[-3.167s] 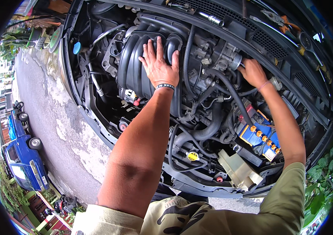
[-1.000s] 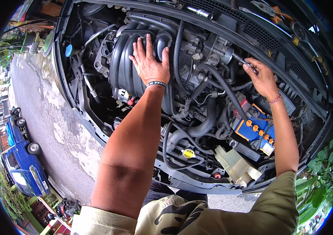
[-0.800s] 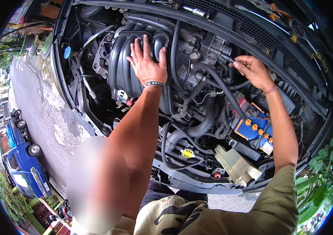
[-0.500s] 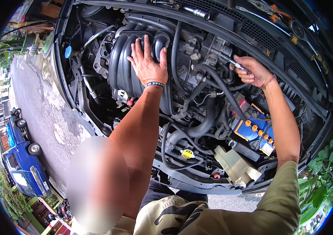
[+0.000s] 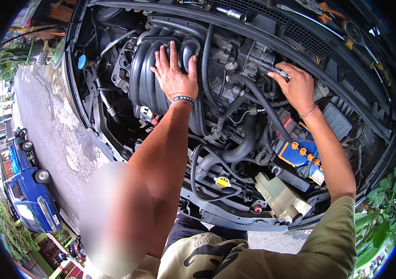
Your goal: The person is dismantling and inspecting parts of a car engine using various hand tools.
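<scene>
My left hand (image 5: 176, 79) lies flat with spread fingers on the ribbed black plastic intake manifold (image 5: 143, 76) of a car engine. At the far right of the engine, my right hand (image 5: 295, 86) pinches a slim chrome socket driver (image 5: 279, 73) between thumb and fingers. Its dark front end points left at the metal throttle body (image 5: 251, 69); whether it sits on a fastener there is too small to tell. A thick black hose (image 5: 268, 104) runs just below that hand.
A blue battery (image 5: 293, 153) with orange caps sits under my right forearm. Near me are the yellow-labelled radiator cap (image 5: 222, 182) and a pale plastic reservoir (image 5: 279, 197). Along the cowl lie a chrome socket (image 5: 231, 14), orange-handled pliers (image 5: 330, 16) and a ratchet (image 5: 361, 39).
My right hand has turned and its fingers have shifted around the chrome end of the socket driver, with the back of the hand now more upward. My left hand stays on the manifold.
</scene>
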